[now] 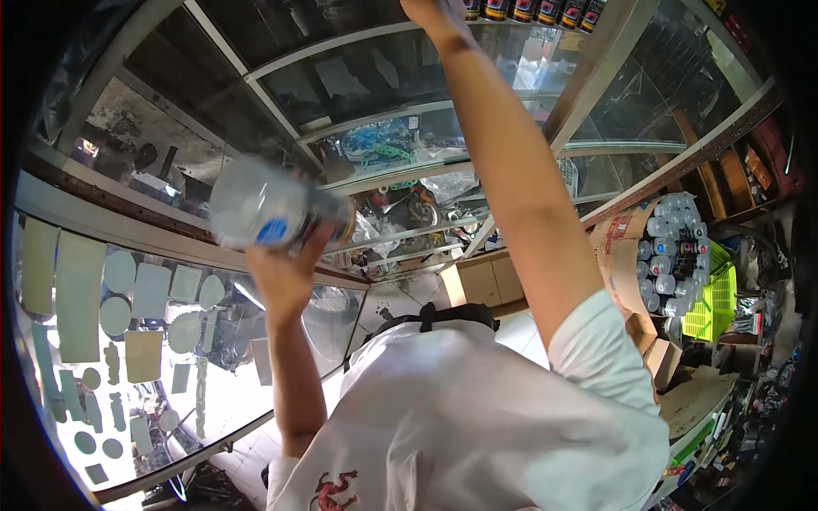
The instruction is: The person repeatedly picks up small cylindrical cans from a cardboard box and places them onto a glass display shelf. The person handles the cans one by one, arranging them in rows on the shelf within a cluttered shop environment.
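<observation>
My left hand is closed around a spray can and holds it up at the left. The can is smeared by motion; it has a large translucent cap with a blue patch showing, and a darker body. My right arm stretches up to the top shelf, where my right hand is cut off by the upper edge, so its fingers do not show. Just right of that hand stands a row of dark and orange cans on the shelf.
Glass-fronted shelves with bagged parts are ahead. At the right, a cardboard box holds several clear-capped cans, beside a yellow-green plastic basket. Flat pale pieces hang on the glass at left.
</observation>
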A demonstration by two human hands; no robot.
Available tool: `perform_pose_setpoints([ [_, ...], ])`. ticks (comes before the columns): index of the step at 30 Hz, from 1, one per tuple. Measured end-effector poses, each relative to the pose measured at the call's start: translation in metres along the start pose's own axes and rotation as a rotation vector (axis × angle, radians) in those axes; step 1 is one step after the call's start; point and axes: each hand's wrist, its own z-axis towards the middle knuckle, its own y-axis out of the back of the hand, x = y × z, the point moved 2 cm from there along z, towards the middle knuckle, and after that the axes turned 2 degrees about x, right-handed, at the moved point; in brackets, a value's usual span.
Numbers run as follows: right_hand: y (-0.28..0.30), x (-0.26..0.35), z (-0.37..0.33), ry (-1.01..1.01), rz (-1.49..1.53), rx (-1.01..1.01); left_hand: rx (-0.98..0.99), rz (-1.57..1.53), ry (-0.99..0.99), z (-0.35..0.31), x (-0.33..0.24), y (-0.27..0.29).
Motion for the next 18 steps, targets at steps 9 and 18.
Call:
perform_pose_setpoints([
  [9,-0.042,-0.053,0.105,-0.032,-0.411,-0.033,-0.197,-0.199,0.110,-0.103,0.013,0.064],
  [18,-0.033,-0.028,0.038,-0.019,-0.381,-0.110,-0.113,-0.077,0.274,-0.097,0.009,0.056],
])
